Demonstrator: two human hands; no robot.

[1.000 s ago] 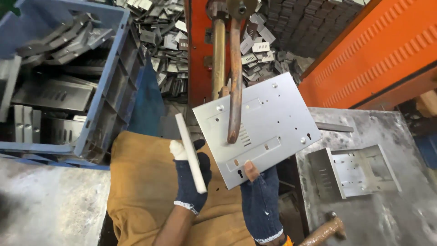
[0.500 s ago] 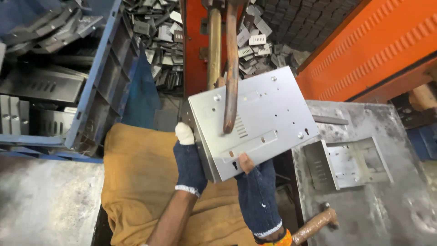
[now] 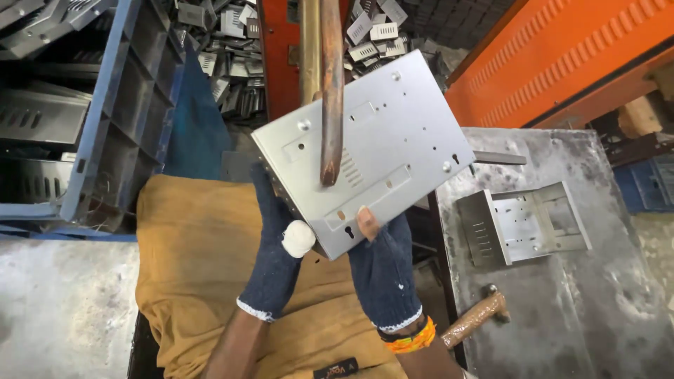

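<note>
Insp. note, head view: I hold the sheet-metal panel (image 3: 372, 151) up under the copper electrode rod (image 3: 331, 91), near edge in both hands; panel tilted, far corner higher, so the rod tip sits on the flat face just beside the louvre slots; judged: held at that angle to bring one spot under the tip. My left hand (image 3: 277, 260) is closed on the panel's lower-left edge, fingers wrapped under, white-taped thumb on the rim; my right hand (image 3: 382, 270) is closed on the near edge, bare fingertip pressed on top by a keyhole slot, rest of fingers beneath. Two-hand grip at one edge leaves the face free for the rod; gloves are blue knit, fingertips cut.

Panel: grey, rectangular, w/ folded lip on the left side; punched round holes, keyhole slots, shallow embossed rectangles, small raised studs nr corners; surface clean, no visible scorch; underside not seen.

Below: tan cloth (image 3: 189, 281) across my lap. On the steel bench (image 3: 618, 295) to the right: a smaller bent bracket (image 3: 526, 224); wooden hammer handle (image 3: 476, 317) at the bench edge. Blue crate (image 3: 112, 112) of parts to the left.
</note>
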